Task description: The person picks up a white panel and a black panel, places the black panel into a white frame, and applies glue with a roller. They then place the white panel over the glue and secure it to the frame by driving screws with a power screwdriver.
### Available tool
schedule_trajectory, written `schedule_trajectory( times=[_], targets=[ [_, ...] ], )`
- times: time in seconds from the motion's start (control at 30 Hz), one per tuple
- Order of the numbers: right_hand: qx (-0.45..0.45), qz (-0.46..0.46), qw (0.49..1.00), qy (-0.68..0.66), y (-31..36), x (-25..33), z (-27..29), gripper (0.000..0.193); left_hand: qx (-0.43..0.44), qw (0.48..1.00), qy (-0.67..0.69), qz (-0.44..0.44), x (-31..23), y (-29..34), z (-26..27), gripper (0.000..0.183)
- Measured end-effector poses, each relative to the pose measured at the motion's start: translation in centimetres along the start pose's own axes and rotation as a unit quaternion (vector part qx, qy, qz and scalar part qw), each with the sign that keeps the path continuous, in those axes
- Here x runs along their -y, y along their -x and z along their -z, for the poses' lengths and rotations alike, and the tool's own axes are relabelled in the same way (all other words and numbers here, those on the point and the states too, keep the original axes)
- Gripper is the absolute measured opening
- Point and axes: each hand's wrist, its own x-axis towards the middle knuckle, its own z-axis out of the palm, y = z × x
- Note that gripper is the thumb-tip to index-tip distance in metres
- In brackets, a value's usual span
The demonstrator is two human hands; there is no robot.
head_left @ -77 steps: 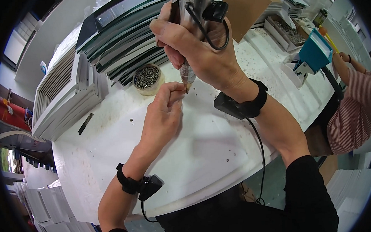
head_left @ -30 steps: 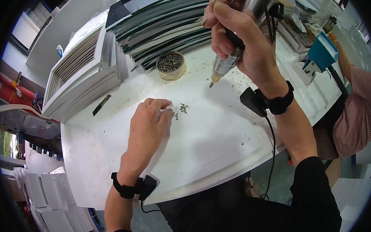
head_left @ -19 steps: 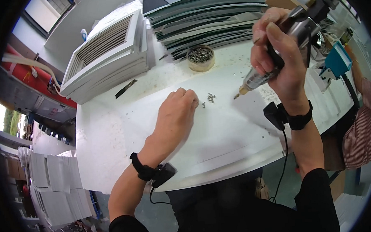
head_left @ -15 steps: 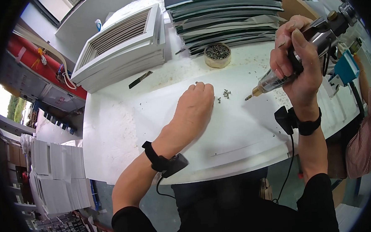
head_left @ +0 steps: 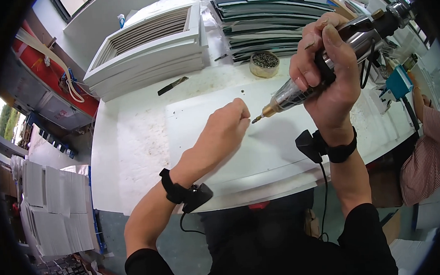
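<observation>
My right hand (head_left: 328, 67) is wrapped round a silver pneumatic screwdriver (head_left: 290, 93) with a brass-coloured nose. Its tip points left and down, close beside my left hand (head_left: 227, 123). That hand is closed, its fingers curled together low over a flat white panel (head_left: 275, 149); what they hold, if anything, is hidden. Small dark holes or specks show on the panel near its far edge. Beyond the panel a round tub of small screws (head_left: 265, 64) stands on the white table (head_left: 132, 167).
A dark-handled blade (head_left: 172, 85) lies on the table at the left. Behind it is a stack of white louvred frames (head_left: 146, 61). Dark-edged sheets (head_left: 274, 27) are piled at the back. Near a teal tool (head_left: 398, 82) at right, another person's striped sleeve (head_left: 432, 151) shows.
My right hand has brought the screwdriver left and its tip closer to my left hand. The small heap of screws beside my left hand no longer shows. The view has shifted slightly.
</observation>
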Motion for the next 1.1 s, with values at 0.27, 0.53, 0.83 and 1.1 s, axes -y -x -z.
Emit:
schedule_trajectory(
  times=[0.27, 0.53, 0.83, 1.1],
  targets=[
    [0.03, 0.009, 0.998, -0.049, -0.8, -2.3, -3.3, 0.019, -0.032, 0.818, 0.527, 0.228, 1.9, 5.8, 3.4, 0.013],
    [0.03, -0.033, 0.996, -0.079, -1.1, -3.8, -5.8, 0.018, -0.047, 0.787, 0.573, 0.223, 3.3, 7.5, 4.2, 0.015],
    [0.053, -0.034, 0.997, -0.049, -0.9, -4.7, -5.9, 0.016, -0.038, 0.788, 0.575, 0.219, 3.3, 7.6, 4.4, 0.015],
    [0.054, -0.032, 0.996, -0.064, -1.0, -5.2, -5.6, 0.016, -0.035, 0.79, 0.568, 0.228, 3.5, 7.7, 4.3, 0.019]
  ],
)
